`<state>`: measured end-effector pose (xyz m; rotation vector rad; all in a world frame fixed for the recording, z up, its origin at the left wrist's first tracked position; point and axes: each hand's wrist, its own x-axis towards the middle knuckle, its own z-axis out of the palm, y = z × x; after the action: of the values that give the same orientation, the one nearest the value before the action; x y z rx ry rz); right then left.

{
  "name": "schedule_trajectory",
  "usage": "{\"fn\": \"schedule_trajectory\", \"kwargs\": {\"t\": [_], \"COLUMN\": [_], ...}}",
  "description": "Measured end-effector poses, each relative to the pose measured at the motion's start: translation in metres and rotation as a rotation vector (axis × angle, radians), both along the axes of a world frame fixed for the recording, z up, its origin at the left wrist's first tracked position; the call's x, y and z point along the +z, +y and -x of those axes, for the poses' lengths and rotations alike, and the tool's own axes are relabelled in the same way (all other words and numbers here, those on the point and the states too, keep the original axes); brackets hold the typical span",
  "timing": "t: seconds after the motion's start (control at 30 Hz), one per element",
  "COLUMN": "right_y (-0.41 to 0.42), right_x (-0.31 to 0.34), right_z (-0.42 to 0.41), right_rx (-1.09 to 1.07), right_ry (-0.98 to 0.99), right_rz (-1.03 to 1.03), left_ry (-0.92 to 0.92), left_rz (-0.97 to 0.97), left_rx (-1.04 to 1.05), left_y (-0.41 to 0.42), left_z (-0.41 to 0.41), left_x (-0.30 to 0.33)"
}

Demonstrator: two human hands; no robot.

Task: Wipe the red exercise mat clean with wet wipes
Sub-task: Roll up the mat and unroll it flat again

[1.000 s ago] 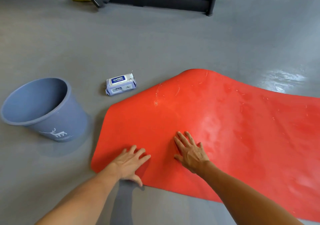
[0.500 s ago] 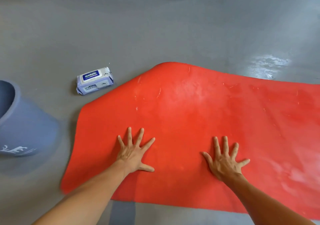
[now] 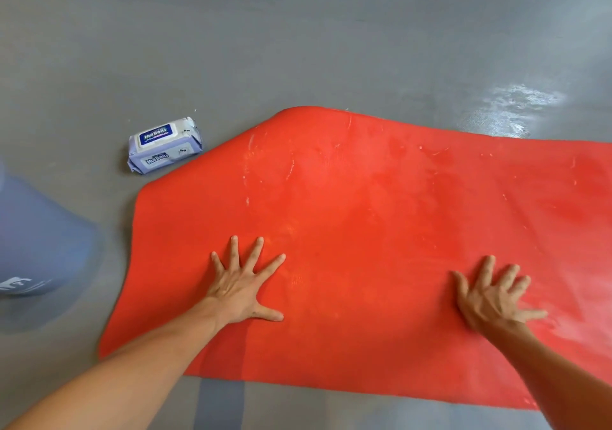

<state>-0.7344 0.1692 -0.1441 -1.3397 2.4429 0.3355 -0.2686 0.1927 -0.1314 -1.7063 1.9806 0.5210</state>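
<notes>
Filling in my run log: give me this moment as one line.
phase: flattening mat | left hand: open, flat on red mat | right hand: open, flat on mat | wipes pack: on floor, untouched

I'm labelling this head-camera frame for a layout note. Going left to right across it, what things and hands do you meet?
Blue bucket → pack of wet wipes → left hand, flat on the red mat → right hand, also flat on the mat.

It looks like a gym or exercise room: a wide grey floor [image 3: 298,48] with a glossy sheen, a red mat [image 3: 381,214] spread flat on it.
</notes>
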Motion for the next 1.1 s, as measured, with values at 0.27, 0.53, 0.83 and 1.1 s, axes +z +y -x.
{"fn": "schedule_trajectory", "kwargs": {"t": [0.27,0.53,0.83,1.1], "right_y": [-0.025,-0.012,-0.008,-0.006], "right_x": [-0.003,-0.005,-0.001,0.004], "right_z": [-0.163,-0.261,-0.217,-0.04], "right_rx": [0.482,0.782,0.888,0.463], "right_ry": [-0.083,-0.174,-0.237,-0.138], "right_rz": [0.084,0.069,0.082,0.023], "left_ry": [-0.014,0.004,-0.017,0.081], "left_rz": [-0.008,0.084,0.138,0.103], "left_rx": [-0.002,-0.033,-0.055,-0.112], "left_y": [-0.001,0.0,-0.02,-0.038], "left_z": [0.001,0.003,0.037,0.139], "left_x": [0.009,0.007,0.007,0.01]}}
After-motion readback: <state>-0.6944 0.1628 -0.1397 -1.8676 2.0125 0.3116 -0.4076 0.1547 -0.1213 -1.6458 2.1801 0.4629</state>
